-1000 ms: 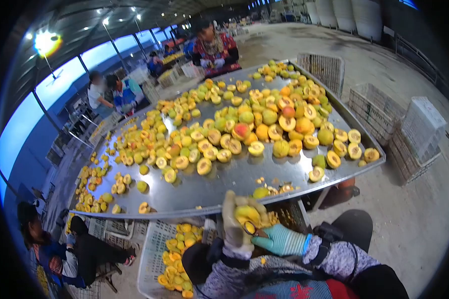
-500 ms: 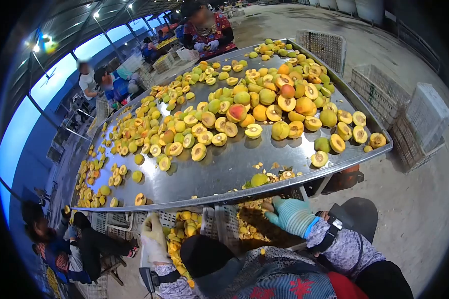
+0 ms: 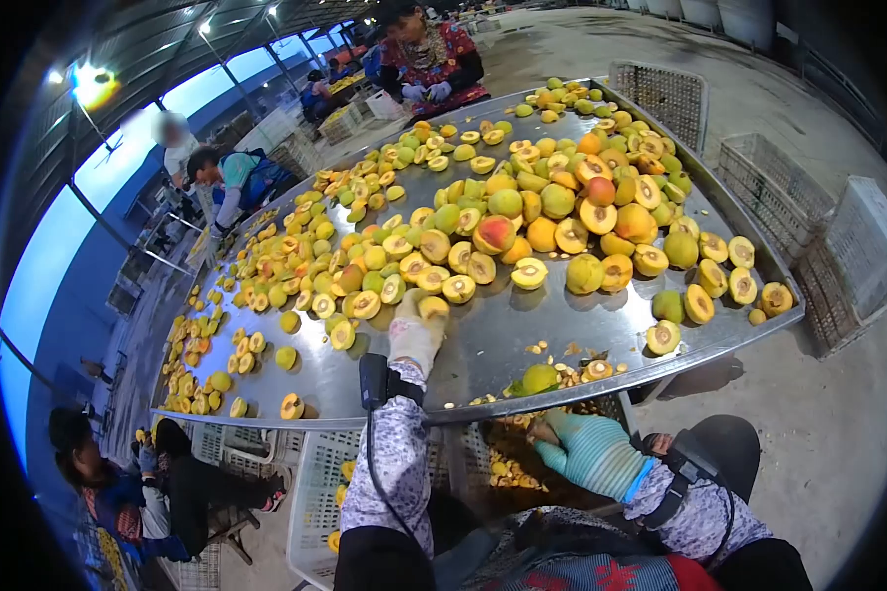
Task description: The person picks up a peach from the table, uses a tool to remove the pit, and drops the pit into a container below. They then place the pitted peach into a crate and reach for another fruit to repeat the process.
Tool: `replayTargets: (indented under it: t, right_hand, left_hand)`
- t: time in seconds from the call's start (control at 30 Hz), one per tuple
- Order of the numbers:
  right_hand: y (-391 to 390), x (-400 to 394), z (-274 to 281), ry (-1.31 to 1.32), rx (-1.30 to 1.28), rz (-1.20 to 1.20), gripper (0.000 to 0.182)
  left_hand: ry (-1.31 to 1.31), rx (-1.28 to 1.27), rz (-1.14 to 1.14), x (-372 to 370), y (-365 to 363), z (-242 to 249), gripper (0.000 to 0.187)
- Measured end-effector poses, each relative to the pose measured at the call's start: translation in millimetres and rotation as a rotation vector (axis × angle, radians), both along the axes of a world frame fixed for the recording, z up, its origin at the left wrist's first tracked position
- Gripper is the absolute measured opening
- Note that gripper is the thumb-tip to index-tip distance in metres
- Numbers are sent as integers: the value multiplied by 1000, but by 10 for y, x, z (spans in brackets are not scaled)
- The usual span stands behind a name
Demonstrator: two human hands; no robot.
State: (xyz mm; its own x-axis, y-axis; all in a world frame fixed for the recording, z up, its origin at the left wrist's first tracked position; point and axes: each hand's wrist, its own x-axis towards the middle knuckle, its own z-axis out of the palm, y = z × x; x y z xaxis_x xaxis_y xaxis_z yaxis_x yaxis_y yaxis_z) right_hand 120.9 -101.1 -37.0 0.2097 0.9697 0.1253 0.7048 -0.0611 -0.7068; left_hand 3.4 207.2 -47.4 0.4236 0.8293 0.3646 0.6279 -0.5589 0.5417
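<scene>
Clasping a fruit half point(image 3: 433, 307) at mid-frame, the left hand point(image 3: 416, 337) crowded neighbouring halves point(image 3: 458, 289) on the bench point(image 3: 488, 347); a nudge might have rolled some loose. The right hand's point(image 3: 593, 451) grip, lower right, couldn't be told.

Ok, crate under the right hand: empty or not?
Not empty: small yellow pieces lie in the crate. How full, cannot tell; the right hand hides part.

Conc. flr point(image 3: 808, 448), metal roof point(image 3: 143, 49), bright lt point(image 3: 94, 87).
</scene>
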Motion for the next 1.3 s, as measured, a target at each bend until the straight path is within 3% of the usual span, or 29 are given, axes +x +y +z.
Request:
replayTargets:
  t: [0.03,0.1,0.13,0.17,0.23,0.37,0.43,0.53,0.63,0.77,0.83,0.87,0.93,1.07,1.17,1.23,1.3]
  right_hand:
    - [46,-15,21,3,-1,4,28]
    - [128,-65,73,87,89,-115,26]
    - [177,-80,89,114,141,-128,27]
    - [225,-97,129,110,138,-138,27]
    - [307,-132,207,133,204,-153,21]
    - [389,-143,151,54,220,-182,25]
    - [383,-138,150,39,177,-173,27]
    - [374,-199,107,17,149,-171,27]
    - [394,-249,101,8,157,-144,30]
    - [453,-280,79,71,156,-129,31]
    - [464,-290,55,104,134,-117,32]
    - [489,-288,6,136,110,-88,33]
    - [510,-288,-25,169,86,-61,34]
    - [508,-295,-16,223,0,40,38]
    - [462,-291,1,221,-75,72,39]
    - [454,-303,-43,208,-106,80,39]
    - [464,-334,-142,257,7,106,38]
  left_hand:
    - [3,-1,4,-27,-54,-25,48]
    - [-536,-945,-114,-7,-531,336,43]
    - [-667,-1014,-281,-56,-678,383,44]
    - [-665,-1021,-289,-75,-813,369,44]
    - [-1094,-1125,-430,-78,-1094,297,36]
    - [-1183,-1043,-329,-136,-1510,220,42]
    - [-422,-45,-428,-223,-1546,214,43]
    - [-341,87,-327,-225,-1606,368,44]
    - [-494,-127,-444,-203,-1582,304,44]
    - [-714,-363,-418,-96,-1717,282,40]
    - [-1270,-921,-268,-37,-1811,375,42]
    - [-1269,-922,-267,-17,-1843,371,42]
    - [-1134,-693,-219,17,-1892,364,47]
    - [-1312,-906,-98,46,-1944,505,48]
    - [-1204,-986,-52,-3,-1967,565,53]
    - [-1084,-910,-36,2,-1949,548,58]
    - [-1061,-915,-46,-18,-1953,586,60]
